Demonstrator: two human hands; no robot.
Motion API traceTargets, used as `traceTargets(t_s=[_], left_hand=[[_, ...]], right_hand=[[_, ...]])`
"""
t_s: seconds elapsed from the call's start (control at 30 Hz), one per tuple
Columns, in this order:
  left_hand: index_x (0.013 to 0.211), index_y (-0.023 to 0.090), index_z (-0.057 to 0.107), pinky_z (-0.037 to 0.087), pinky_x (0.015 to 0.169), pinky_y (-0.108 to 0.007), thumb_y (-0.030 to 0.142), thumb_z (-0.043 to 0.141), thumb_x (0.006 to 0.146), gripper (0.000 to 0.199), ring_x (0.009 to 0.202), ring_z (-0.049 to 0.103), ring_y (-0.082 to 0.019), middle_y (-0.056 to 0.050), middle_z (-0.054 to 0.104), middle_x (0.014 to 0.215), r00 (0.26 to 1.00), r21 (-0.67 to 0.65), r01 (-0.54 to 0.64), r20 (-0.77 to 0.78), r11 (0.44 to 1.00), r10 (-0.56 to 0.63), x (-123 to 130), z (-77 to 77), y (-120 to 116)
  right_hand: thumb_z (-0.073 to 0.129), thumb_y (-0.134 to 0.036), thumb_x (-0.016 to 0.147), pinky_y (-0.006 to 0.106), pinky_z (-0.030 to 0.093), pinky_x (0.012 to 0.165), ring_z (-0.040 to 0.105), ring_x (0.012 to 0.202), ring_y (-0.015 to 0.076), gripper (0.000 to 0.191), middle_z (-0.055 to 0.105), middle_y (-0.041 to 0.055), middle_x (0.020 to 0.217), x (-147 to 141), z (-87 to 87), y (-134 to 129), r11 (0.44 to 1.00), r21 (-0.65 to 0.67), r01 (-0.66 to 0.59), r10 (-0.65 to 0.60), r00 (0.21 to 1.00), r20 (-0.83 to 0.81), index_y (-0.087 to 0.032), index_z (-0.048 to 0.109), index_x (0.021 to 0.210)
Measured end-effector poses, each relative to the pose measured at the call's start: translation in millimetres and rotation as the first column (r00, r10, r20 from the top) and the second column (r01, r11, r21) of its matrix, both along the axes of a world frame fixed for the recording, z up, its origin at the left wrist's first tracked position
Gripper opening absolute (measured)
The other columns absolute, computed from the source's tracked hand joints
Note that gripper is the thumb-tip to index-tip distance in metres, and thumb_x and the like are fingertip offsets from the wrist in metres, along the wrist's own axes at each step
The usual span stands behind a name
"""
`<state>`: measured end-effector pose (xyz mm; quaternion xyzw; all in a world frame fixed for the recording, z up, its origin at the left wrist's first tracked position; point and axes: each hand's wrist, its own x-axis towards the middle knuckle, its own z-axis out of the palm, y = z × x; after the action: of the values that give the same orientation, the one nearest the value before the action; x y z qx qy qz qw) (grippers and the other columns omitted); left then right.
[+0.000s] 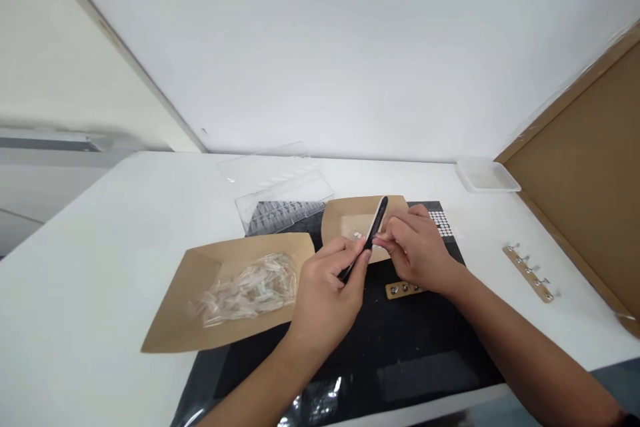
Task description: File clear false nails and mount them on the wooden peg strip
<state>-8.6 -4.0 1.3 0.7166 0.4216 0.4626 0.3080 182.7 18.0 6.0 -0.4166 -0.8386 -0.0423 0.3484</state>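
My left hand (pixel 334 283) is closed around a dark nail file (pixel 376 223) with a pale edge, its tip pointing up and away. Fingertips of my right hand (pixel 414 243) are pinched against the file's side; whatever they hold is too small or hidden to name. Below my right hand, partly covered by it, lies a short wooden strip (pixel 400 290) with round metal pieces. Behind both hands stands a brown paper tray (pixel 367 203) with a few small pale bits inside. Clear plastic nail tips (pixel 257 287) fill part of a larger paper tray (pixel 200 263) beside my left hand.
A glossy black mat (pixel 400 340) covers the white table (pixel 100 260). Clear plastic cases (pixel 285 203) lie at the back left. White dots on a sheet (pixel 443 223) show behind my right wrist. Rightward are another wooden strip (pixel 527 273) with upright pieces and a plastic container (pixel 487 177).
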Motion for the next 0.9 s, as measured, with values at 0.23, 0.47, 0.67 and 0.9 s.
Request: traceTargets(t_s=[0.23, 0.47, 0.67, 0.9], left_hand=[[0.085, 0.020, 0.078, 0.047, 0.061, -0.024, 0.023, 0.062, 0.100, 0.023, 0.065, 0.060, -0.014, 0.001, 0.061, 0.071, 1.000, 0.002, 0.010, -0.003, 1.000, -0.010, -0.5, -0.5, 0.2], [0.102, 0.018, 0.081, 0.053, 0.068, -0.023, 0.019, 0.063, 0.101, 0.018, 0.073, 0.067, -0.014, -0.002, 0.071, 0.083, 0.998, 0.175, -0.051, -0.032, 0.983, 0.058, 1.5, -7.8, 3.0], [0.135, 0.016, 0.072, 0.056, 0.081, -0.033, 0.024, 0.063, 0.103, 0.034, 0.086, 0.069, -0.020, -0.007, 0.074, 0.095, 0.975, 0.293, -0.036, -0.198, 0.955, 0.097, 0.9, -15.8, 5.1], [0.139, 0.022, 0.069, 0.053, 0.079, -0.036, 0.031, 0.051, 0.109, 0.036, 0.090, 0.069, -0.023, -0.006, 0.075, 0.098, 0.943, 0.253, -0.022, -0.316, 0.967, 0.104, -3.3, -9.1, 4.8]], right_hand=[[0.053, -0.019, 0.105, 0.038, 0.033, 0.075, 0.058, 0.070, 0.0168, 0.023, 0.066, 0.0009, 0.081, -3.2, 0.3, -1.7, 1.000, 0.014, 0.021, -0.021, 1.000, -0.017, -0.024, 0.045, 0.084], [0.061, -0.019, 0.103, 0.038, 0.035, 0.075, 0.064, 0.076, 0.0174, 0.020, 0.067, -0.0010, 0.080, -0.2, -1.3, -4.2, 0.998, 0.059, 0.001, 0.013, 0.971, -0.239, -0.024, 0.050, 0.087], [0.061, -0.022, 0.103, 0.040, 0.042, 0.077, 0.061, 0.077, 0.0195, 0.020, 0.062, -0.0010, 0.076, 5.9, -5.8, -9.7, 0.996, -0.075, -0.043, -0.005, 0.840, -0.542, -0.025, 0.052, 0.086], [0.062, -0.021, 0.102, 0.039, 0.042, 0.076, 0.058, 0.080, 0.0192, 0.019, 0.062, -0.0002, 0.079, 6.1, -11.3, -10.2, 0.997, -0.079, -0.009, -0.036, 0.839, -0.543, -0.025, 0.053, 0.086]])
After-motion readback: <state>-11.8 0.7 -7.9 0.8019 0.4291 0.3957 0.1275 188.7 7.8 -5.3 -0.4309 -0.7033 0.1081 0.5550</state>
